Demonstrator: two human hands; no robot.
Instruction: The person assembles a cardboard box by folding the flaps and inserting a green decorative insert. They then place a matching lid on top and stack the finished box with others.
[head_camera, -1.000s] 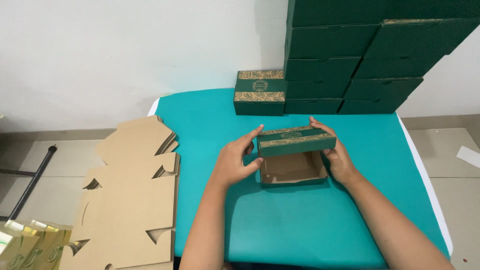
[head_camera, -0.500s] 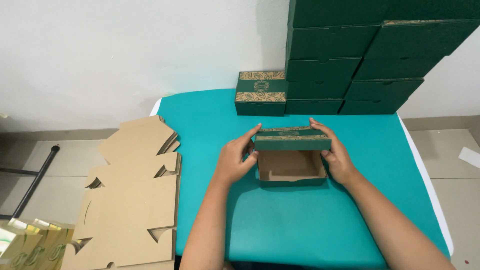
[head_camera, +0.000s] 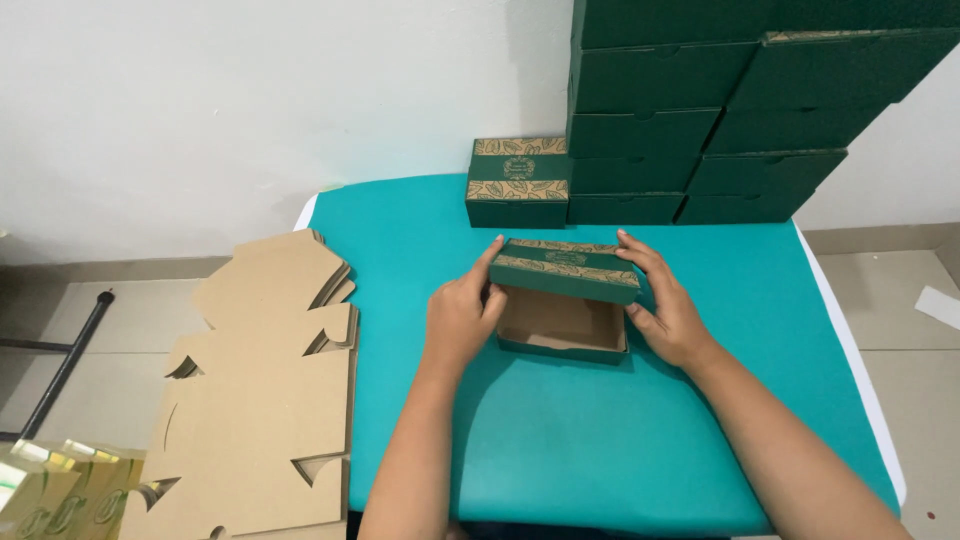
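A small green cardboard box (head_camera: 562, 322) with a gold leaf pattern stands on the teal table (head_camera: 600, 440), its brown inside showing. Its hinged lid (head_camera: 568, 270) is half raised over the far side. My left hand (head_camera: 462, 315) grips the box's left end, thumb by the lid's corner. My right hand (head_camera: 668, 305) holds the right end, with its fingers on the lid's right edge.
A finished green box (head_camera: 518, 182) sits at the table's back edge. A tall stack of dark green boxes (head_camera: 720, 110) rises at the back right against the white wall. Flat brown cardboard blanks (head_camera: 255, 400) lie piled left of the table, beside a dark pole (head_camera: 60, 370).
The lid has tipped further down over the box between my hands. Both hands kept their hold on the box's ends.
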